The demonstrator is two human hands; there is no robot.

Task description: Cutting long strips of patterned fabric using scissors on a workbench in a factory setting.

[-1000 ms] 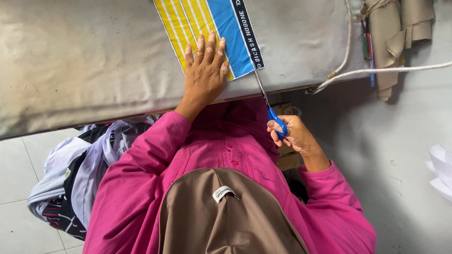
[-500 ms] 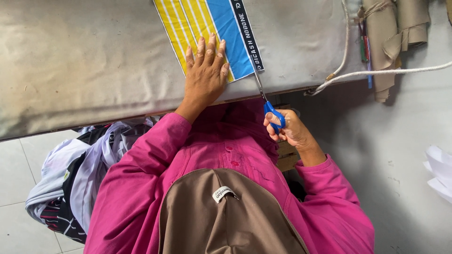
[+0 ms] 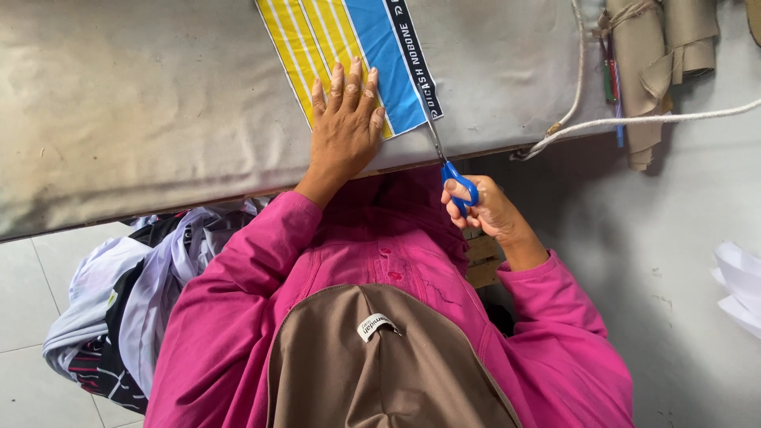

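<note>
The left hand [image 3: 346, 127] lies flat and open, pressing striped yellow-blue fabric [image 3: 341, 36] onto the padded desk [image 3: 143, 103]; the right hand [image 3: 483, 208] grips blue-handled scissors [image 3: 448, 158].

A flat fabric panel [image 3: 349, 47], yellow-and-white striped with a blue band and black edge strip, lies on the tabletop [image 3: 143, 103]. Blue-handled scissors [image 3: 448, 162] meet its black edge.

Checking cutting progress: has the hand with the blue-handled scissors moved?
Yes. The right hand pushed the blue-handled scissors slightly forward, toward the table edge.
</note>
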